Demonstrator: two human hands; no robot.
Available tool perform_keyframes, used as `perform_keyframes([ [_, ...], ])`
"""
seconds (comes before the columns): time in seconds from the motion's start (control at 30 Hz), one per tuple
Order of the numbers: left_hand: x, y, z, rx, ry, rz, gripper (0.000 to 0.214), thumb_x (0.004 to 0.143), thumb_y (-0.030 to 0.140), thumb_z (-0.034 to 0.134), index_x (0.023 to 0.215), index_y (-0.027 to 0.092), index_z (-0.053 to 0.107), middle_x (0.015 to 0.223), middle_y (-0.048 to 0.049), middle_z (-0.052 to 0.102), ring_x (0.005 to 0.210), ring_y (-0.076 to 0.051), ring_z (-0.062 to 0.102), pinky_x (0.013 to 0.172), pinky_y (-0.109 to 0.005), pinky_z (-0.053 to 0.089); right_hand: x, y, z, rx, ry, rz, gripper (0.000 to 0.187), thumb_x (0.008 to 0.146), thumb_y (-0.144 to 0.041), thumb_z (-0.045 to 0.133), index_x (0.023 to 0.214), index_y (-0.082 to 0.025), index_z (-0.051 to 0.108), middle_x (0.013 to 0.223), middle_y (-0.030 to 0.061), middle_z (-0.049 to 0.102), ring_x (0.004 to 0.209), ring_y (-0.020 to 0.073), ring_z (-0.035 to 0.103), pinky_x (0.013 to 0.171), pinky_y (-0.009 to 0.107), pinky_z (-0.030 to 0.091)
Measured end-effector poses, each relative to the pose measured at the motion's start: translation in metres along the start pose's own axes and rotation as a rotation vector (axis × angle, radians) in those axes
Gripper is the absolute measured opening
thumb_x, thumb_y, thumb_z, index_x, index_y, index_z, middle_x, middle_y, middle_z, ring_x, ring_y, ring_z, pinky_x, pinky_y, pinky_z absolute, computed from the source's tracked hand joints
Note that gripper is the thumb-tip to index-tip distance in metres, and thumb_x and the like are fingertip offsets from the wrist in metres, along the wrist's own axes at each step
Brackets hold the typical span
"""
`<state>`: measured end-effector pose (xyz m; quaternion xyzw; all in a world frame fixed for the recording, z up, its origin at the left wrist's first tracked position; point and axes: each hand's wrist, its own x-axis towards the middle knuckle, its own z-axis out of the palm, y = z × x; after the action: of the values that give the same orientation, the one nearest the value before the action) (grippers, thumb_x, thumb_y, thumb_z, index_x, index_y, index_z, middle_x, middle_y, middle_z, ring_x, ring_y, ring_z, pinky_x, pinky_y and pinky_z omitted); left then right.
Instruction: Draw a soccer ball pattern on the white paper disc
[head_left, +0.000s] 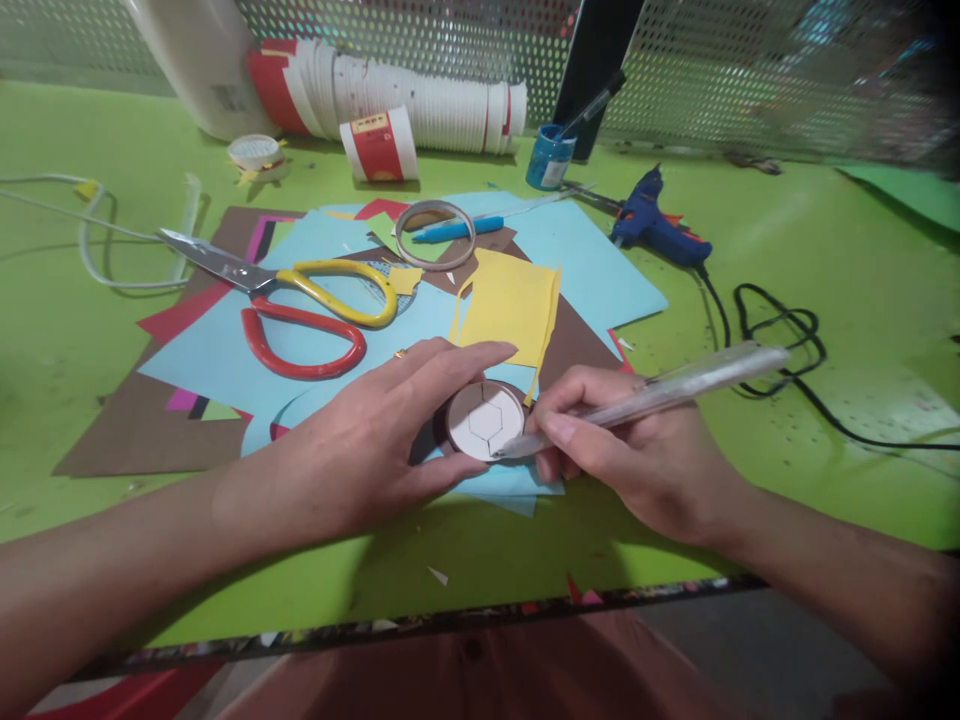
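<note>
A small white paper disc [486,420] with a brown rim and a drawn hexagon pattern lies on light blue paper [225,350] near the front of the green table [825,300]. My left hand [375,440] rests beside it, fingers stretched along its top and left edge, thumb below, holding it in place. My right hand [637,450] is closed on a clear pen [660,395], whose tip touches the disc's lower right edge.
Red and yellow scissors [300,300] lie on stacked coloured papers at left. A yellow sheet [510,305], tape ring [435,235], blue marker [457,229], blue glue gun [656,225] with black cord, paint jar [550,157] and stacked paper cups [390,100] sit behind.
</note>
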<state>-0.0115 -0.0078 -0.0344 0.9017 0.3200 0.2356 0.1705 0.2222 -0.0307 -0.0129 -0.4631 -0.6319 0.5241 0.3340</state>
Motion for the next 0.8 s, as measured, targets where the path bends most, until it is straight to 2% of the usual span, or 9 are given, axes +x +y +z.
perform_keyframes([
  [0.47,-0.0004,-0.0002,0.0057,0.057,0.055,0.064,0.066,0.092,0.035,0.064,0.149,0.020,0.035,0.134,-0.0115,0.058,0.122,-0.023,0.056,0.098,-0.032,0.052,-0.0001,0.0002,-0.0003,0.036,0.021,-0.047,0.013,0.087,-0.019,0.058,0.075,-0.018,0.061,0.059,-0.0026,0.065,0.054,0.0073,0.057,0.052,0.017,0.047],
  [0.8,-0.0005,-0.0002,0.0058,0.063,0.065,0.075,0.066,0.092,0.035,0.064,0.149,0.019,0.035,0.132,-0.0115,0.058,0.121,-0.022,0.056,0.097,-0.032,0.052,-0.0019,-0.0021,0.0005,-0.020,0.020,-0.015,0.014,0.086,-0.022,0.058,0.073,-0.017,0.061,0.058,-0.0016,0.064,0.054,0.0084,0.057,0.051,0.018,0.047],
])
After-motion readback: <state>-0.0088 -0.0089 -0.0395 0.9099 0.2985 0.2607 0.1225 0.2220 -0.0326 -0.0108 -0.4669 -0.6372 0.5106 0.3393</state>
